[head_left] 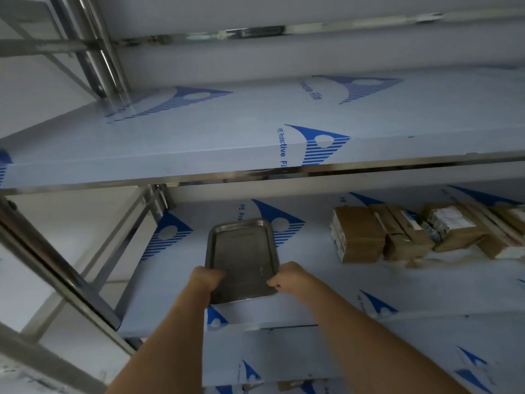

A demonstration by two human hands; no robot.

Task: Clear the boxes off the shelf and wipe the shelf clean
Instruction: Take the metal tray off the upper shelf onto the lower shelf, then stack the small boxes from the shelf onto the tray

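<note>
— Where are the hands?
— The left hand [206, 277] and right hand [287, 275] each grip a near corner of the metal tray [241, 251], lengthwise on the shelf [326, 282].
— And the boxes [397, 233]?
— Grouped off to the right, farther back; the right hand is nearer.

Tray [241, 251]: bare metal, dull grey, brushed-looking floor with a brighter, smoother rolled rim. Shelf [326, 282]: sheet covered by pale plastic protective film, smooth, low sheen, printed with blue logos and lettering. Upper shelf [199, 143]: same film; its exposed front edge is polished metal, mirror-bright. Frame posts [93, 52]: glossy metal with sharp highlights. Boxes [358, 234]: matt brown cardboard, some faced with white printed paper labels; finer surface texture cannot be told
</note>
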